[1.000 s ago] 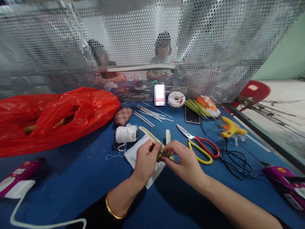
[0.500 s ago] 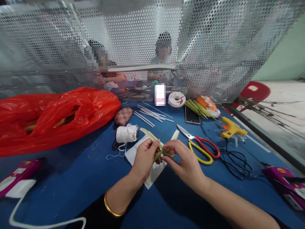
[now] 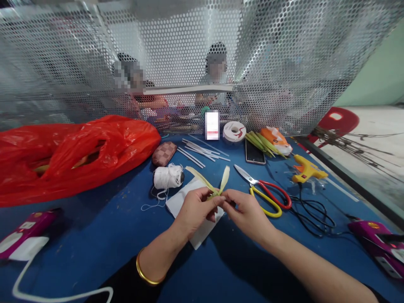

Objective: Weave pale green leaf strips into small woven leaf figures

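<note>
Pale green leaf strips (image 3: 224, 179) rise in a V from between my fingertips, just above the table. My left hand (image 3: 198, 208) pinches their crossing point, thumb on top. Close against it, my right hand (image 3: 244, 210) has its thumb and fingers closed on the same strips at the right side; its fingertips partly hide them. Below both hands lies a white paper sheet (image 3: 176, 204). Scissors (image 3: 263, 191) with one red and one yellow handle lie just right of my right hand. A spool of white string (image 3: 167, 176) sits left of the paper.
Thin white sticks (image 3: 202, 150), a checked pouch (image 3: 164, 153), a ribbon roll (image 3: 234, 131), a phone (image 3: 255, 152) and more green leaves (image 3: 263, 143) lie farther back. A yellow glue gun (image 3: 307, 169) with black cable is at right, a red plastic bag (image 3: 126, 143) at left. Perforated metal sheeting (image 3: 183, 50) stands behind.
My hands have drawn closer together. The right strip has swung upright and leftward, and my right fingers have moved down to the crossing. The strip end lying over the paper's lower part is gone from view.
</note>
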Motion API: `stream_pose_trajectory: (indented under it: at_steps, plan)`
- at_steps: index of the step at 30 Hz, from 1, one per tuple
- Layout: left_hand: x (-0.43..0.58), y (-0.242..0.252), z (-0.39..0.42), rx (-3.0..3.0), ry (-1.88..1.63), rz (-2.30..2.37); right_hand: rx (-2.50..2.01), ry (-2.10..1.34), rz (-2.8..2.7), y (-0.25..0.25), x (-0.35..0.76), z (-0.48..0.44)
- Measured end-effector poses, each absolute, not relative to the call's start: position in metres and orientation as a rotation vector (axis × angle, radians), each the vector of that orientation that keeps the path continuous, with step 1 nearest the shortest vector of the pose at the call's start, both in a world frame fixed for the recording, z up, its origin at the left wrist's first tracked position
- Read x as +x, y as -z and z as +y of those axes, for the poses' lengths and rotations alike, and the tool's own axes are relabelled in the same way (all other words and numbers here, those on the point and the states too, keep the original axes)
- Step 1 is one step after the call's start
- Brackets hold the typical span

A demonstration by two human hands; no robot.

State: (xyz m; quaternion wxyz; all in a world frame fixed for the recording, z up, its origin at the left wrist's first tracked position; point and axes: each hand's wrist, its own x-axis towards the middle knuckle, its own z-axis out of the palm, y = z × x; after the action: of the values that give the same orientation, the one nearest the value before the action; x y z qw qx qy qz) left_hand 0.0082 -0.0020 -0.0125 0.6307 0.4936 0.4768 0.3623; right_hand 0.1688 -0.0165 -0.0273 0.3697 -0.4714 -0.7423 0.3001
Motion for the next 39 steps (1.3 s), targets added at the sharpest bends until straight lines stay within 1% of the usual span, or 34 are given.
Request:
stream_pose_trajectory:
  at_steps: [9,13,16,19,21,22,24,26,28,29,31,39]
  plan:
    - [0.009,0.016,-0.004,1.281,-0.898,1.191,-1.157,-0.786,-1.967,0.025,0.167,-0.022]
    - [0.010,0.018,-0.003,1.261,-0.932,1.219,-1.151,-0.713,-1.984,0.025,0.164,-0.027]
    - [0.009,0.014,0.000,1.212,-0.910,1.152,-1.158,-0.655,-2.016,0.020,0.167,-0.027]
    - [0.007,0.006,-0.001,1.176,-0.849,1.045,-1.219,-0.424,-1.919,0.012,0.176,-0.023]
    - [0.006,0.002,-0.003,1.190,-0.737,0.993,-1.266,-0.222,-1.800,0.008,0.182,-0.016]
    - [0.006,0.001,-0.005,1.194,-0.676,0.971,-1.259,-0.230,-1.791,0.007,0.185,-0.013]
    - [0.007,0.000,-0.007,1.196,-0.588,0.954,-1.216,-0.470,-1.827,0.008,0.187,-0.007]
    - [0.009,0.002,-0.009,1.190,-0.552,0.976,-1.214,-0.853,-1.775,0.011,0.185,-0.005]
    - [0.010,0.005,-0.010,1.184,-0.548,1.010,-1.247,-1.185,-1.568,0.013,0.181,-0.006]
    - [0.011,0.006,-0.010,1.185,-0.552,1.021,-1.255,-1.284,-1.450,0.014,0.179,-0.007]
    - [0.012,0.008,-0.010,1.192,-0.560,1.032,-1.252,-1.338,-1.309,0.014,0.175,-0.010]
    - [0.012,0.010,-0.010,1.276,-0.532,0.997,-1.247,-1.239,-1.301,0.018,0.169,-0.015]
